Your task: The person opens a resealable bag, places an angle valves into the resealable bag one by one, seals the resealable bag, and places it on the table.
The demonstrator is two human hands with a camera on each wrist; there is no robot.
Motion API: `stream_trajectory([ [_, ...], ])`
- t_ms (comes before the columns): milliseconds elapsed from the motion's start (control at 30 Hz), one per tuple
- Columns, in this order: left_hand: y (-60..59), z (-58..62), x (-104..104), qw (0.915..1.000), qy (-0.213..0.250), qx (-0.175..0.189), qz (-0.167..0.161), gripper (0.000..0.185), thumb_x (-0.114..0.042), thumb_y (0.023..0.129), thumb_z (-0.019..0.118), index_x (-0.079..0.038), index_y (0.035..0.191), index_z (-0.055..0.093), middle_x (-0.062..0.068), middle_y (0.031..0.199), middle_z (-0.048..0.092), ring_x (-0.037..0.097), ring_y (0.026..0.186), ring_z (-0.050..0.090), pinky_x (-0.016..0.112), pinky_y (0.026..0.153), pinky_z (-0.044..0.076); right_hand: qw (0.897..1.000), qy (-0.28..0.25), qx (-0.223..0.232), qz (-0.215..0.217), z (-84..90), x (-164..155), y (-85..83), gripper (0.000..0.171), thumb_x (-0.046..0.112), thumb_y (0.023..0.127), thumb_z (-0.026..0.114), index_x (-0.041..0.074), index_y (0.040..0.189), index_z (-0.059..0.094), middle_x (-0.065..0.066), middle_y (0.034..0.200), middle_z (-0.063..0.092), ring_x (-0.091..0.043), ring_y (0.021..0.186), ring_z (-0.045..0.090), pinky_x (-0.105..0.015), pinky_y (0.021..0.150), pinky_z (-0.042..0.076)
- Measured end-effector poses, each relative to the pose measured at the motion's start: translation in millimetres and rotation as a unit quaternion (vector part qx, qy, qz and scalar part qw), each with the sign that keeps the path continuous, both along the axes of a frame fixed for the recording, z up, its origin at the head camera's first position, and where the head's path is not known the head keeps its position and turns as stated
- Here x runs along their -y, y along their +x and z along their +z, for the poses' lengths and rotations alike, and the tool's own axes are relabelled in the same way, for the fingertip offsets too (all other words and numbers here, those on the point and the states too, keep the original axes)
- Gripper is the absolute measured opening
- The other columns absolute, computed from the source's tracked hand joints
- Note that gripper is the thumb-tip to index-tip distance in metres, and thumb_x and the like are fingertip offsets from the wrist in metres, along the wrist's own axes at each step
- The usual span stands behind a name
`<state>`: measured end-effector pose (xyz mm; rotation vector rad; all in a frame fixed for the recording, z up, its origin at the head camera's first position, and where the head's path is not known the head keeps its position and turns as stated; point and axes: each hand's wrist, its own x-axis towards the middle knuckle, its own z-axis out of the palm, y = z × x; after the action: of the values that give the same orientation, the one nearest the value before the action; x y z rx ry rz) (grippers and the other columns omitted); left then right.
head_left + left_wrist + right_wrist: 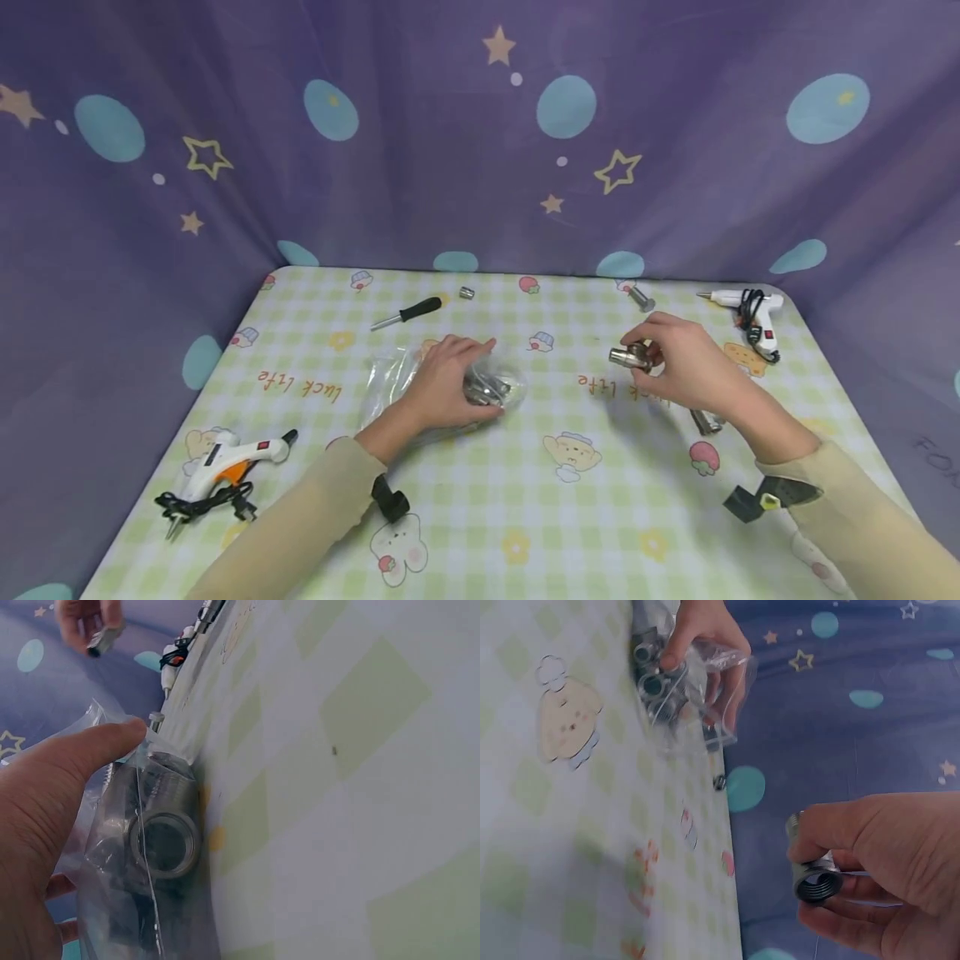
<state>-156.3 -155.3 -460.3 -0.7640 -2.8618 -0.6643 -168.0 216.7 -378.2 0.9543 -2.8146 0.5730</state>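
My left hand (452,385) grips a clear plastic bag (161,900) of metal pipe fittings, its thumb across the near side and its fingers behind. Threads and a round opening of one fitting (165,844) show through the plastic. Over the right half of the table, my right hand (686,358) pinches a shiny metal pipe fitting (631,357) between thumb and fingers, raised above the cloth. The right wrist view shows its threaded open end (817,886). Another metal fitting (707,422) lies beneath the right wrist.
A black-handled screwdriver (420,309) and a small metal sleeve (467,292) lie toward the back. Near the back right are a metal bolt (641,299) and a white glue gun (763,317). Another glue gun (232,467) with its cord wrapped lies front left. A purple curtain (465,167) encloses the table.
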Motion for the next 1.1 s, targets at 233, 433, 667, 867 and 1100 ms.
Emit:
stream_trajectory([
  [233,-1.6,1.9,-3.8,1.0000,-0.005,0.008,0.002,0.103,-0.059,0.073,0.091,-0.012,0.157,0.054,0.006,0.140,0.067,0.031,0.131,0.056,0.057,0.115,0.046,1.000,-0.023,0.007,0.019,3.0,34.0,-11.7,0.033,0.008,0.085,0.083,0.005,0.118,0.078,-0.005,0.100,0.068,-0.011,0.078,0.066,-0.031,0.069,0.058],
  [433,-3.1,1.2,-4.4,1.0000,-0.004,0.002,-0.006,0.104,-0.060,0.073,0.090,-0.011,0.157,0.054,0.008,0.140,0.067,0.032,0.132,0.056,0.058,0.113,0.046,0.998,-0.044,0.031,0.030,-6.4,58.9,-19.4,0.034,0.011,0.087,0.083,0.005,0.120,0.078,-0.006,0.106,0.065,-0.011,0.081,0.068,-0.028,0.072,0.061],
  [667,-3.1,0.0,-2.4,1.0000,-0.001,0.001,-0.005,0.104,-0.060,0.071,0.091,-0.011,0.156,0.055,0.008,0.138,0.068,0.031,0.130,0.057,0.058,0.113,0.047,0.995,-0.082,0.040,0.042,-17.1,77.4,-25.2,0.036,0.013,0.088,0.084,0.005,0.123,0.078,-0.007,0.106,0.063,-0.013,0.081,0.071,-0.032,0.074,0.064],
  [867,-2.6,-0.9,-2.5,1.0000,0.002,-0.003,-0.004,0.105,-0.061,0.071,0.092,-0.012,0.156,0.055,0.007,0.138,0.068,0.030,0.129,0.057,0.058,0.113,0.047,0.990,-0.103,0.070,0.067,-25.4,92.8,-25.6,0.037,0.008,0.087,0.083,0.004,0.123,0.078,-0.008,0.103,0.065,-0.013,0.082,0.073,-0.024,0.074,0.064],
  [1100,-2.7,-2.3,-2.2,0.9999,0.004,-0.015,-0.005,0.106,-0.062,0.070,0.092,-0.011,0.156,0.055,0.007,0.137,0.069,0.030,0.127,0.058,0.058,0.111,0.048,0.986,-0.107,0.078,0.099,-35.3,108.8,-24.4,0.033,0.008,0.084,0.085,0.004,0.117,0.079,-0.006,0.101,0.070,-0.014,0.082,0.075,-0.020,0.071,0.062],
])
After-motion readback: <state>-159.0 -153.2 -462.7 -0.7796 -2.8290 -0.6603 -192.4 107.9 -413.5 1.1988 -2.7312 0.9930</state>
